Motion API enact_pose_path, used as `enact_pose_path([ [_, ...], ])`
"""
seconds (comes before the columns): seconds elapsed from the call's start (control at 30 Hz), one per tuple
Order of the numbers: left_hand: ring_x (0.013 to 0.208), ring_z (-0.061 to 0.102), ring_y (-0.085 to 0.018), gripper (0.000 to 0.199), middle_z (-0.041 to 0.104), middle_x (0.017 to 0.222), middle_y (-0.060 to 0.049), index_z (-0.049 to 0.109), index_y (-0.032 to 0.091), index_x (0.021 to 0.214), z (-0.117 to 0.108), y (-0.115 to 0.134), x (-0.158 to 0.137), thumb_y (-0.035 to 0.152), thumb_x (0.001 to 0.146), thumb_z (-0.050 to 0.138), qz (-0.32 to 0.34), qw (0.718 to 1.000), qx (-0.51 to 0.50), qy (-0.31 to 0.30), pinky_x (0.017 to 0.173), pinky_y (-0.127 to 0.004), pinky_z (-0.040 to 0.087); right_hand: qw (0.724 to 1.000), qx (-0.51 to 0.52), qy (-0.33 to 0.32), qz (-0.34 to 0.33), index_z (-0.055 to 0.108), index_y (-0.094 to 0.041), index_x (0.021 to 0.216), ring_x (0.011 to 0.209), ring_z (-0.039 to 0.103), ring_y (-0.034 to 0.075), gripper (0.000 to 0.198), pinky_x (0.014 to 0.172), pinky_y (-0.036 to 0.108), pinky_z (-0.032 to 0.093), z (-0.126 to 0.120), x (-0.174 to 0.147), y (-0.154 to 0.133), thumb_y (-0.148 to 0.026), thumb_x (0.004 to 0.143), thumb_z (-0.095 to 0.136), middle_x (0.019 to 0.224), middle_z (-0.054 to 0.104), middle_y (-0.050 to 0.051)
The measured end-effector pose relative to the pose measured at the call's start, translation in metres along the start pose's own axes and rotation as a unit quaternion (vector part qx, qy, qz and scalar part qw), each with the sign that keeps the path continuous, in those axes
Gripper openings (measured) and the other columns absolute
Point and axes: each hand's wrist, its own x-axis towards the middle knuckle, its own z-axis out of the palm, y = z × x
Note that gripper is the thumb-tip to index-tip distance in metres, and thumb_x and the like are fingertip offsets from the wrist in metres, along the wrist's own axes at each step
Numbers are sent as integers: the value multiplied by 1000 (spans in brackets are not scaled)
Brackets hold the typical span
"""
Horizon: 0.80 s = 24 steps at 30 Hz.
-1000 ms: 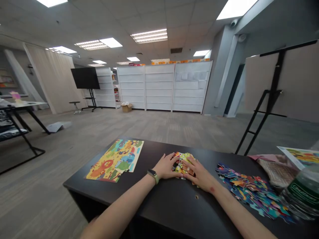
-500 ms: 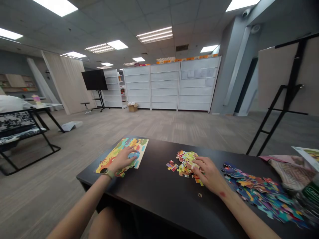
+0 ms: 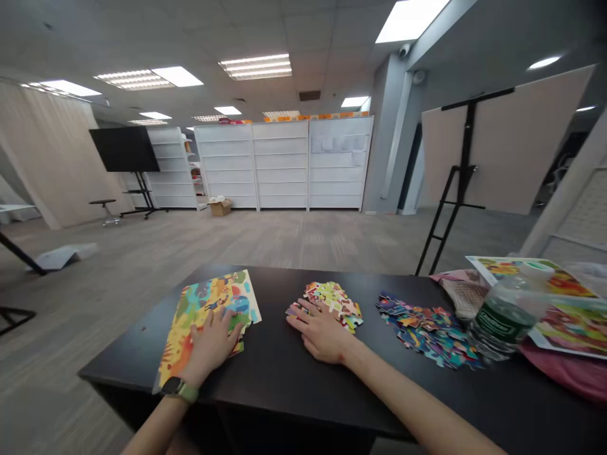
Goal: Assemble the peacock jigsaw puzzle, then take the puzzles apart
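My left hand (image 3: pixel 212 341) lies spread over the colourful jigsaw puzzle (image 3: pixel 190 316), which is a flat, mostly joined picture with an uneven lower right edge. Its fingers are stretched out across the picture. Flat on the near left side of a heap of bright puzzle pieces (image 3: pixel 339 300) rests my right hand (image 3: pixel 322 332), fingers apart. Part of that heap is hidden under the hand. Further right is a second heap of blue and purple puzzle pieces (image 3: pixel 429 332), which neither hand touches.
A water bottle (image 3: pixel 507 313) stands right of the blue heap, before printed picture sheets (image 3: pixel 573 325) and a patterned pink cloth bag (image 3: pixel 467 294). The dark table (image 3: pixel 284 379) carries everything. An easel stand (image 3: pixel 458 183) rises beyond it.
The view has turned right, showing more of the bottle and sheets. My left hand has drawn nearer across the puzzle; my right hand has moved to the bright heap's left side.
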Motion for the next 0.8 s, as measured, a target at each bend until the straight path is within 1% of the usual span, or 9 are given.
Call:
enact_pose_path([
  [0.13, 140, 24, -56, 40, 45, 145, -25, 60, 20, 124, 21, 33, 10, 44, 97, 41, -63, 998, -30, -9, 95, -86, 11, 999, -26, 27, 22, 56, -16, 135, 139, 38, 31, 45, 114, 53, 26, 5, 18, -4, -27, 92, 46, 140, 59, 13],
  [0.23, 139, 29, -56, 44, 47, 143, -28, 59, 18, 127, 32, 46, 17, 44, 96, 43, -62, 996, -66, -20, 99, -81, 21, 997, -32, 46, 54, 65, -15, 116, 125, 49, 30, 32, 111, 50, 29, 6, 17, -4, -29, 93, 48, 120, 68, 14],
  [0.33, 136, 33, -60, 53, 44, 148, -25, 56, 24, 134, 32, 52, 11, 56, 91, 52, -39, 991, -120, -32, 91, -82, 28, 993, -34, 69, 89, 68, -15, 104, 114, 52, 30, 24, 103, 49, 34, 4, 7, -2, -27, 94, 48, 109, 68, 13],
  [0.4, 137, 35, -55, 62, 46, 150, -20, 51, 29, 141, 20, 53, 3, 61, 88, 55, 17, 983, -171, -69, 95, -77, 33, 990, -29, 86, 104, 67, -17, 105, 114, 51, 29, 22, 101, 48, 35, 3, 3, 0, -25, 93, 50, 111, 65, 13],
  [0.53, 146, 34, -32, 67, 40, 157, -8, 35, 30, 154, -22, 51, 0, 57, 94, 48, 131, 943, -244, -186, 116, -48, 34, 988, -1, 118, 103, 65, -20, 106, 114, 51, 27, 21, 100, 44, 37, 3, 4, -1, -18, 92, 51, 114, 63, 10],
  [0.6, 148, 32, -28, 70, 35, 160, -7, 32, 25, 155, -39, 45, 7, 53, 94, 50, 148, 938, -231, -211, 120, -41, 30, 988, 20, 128, 87, 65, -20, 105, 112, 52, 25, 20, 99, 42, 39, 4, 6, -3, -16, 91, 51, 113, 63, 9],
  [0.63, 148, 30, -29, 70, 33, 161, -8, 34, 24, 155, -43, 41, 12, 51, 93, 52, 146, 945, -205, -207, 121, -43, 27, 988, 30, 131, 77, 65, -20, 105, 111, 53, 24, 20, 99, 40, 40, 5, 6, -4, -15, 91, 51, 112, 63, 8],
  [0.7, 150, 25, -34, 68, 32, 161, -10, 39, 24, 152, -44, 32, 21, 50, 91, 55, 129, 967, -125, -179, 122, -53, 19, 988, 46, 134, 55, 66, -20, 104, 110, 54, 23, 21, 98, 38, 42, 7, 7, -5, -14, 91, 51, 112, 64, 8],
  [0.8, 151, 18, -39, 63, 28, 163, -10, 43, 29, 150, -30, 24, 25, 54, 93, 51, 107, 983, -14, -150, 117, -68, 11, 989, 58, 127, 47, 66, -20, 105, 109, 55, 22, 23, 97, 36, 43, 10, 6, -5, -12, 90, 51, 113, 64, 8],
])
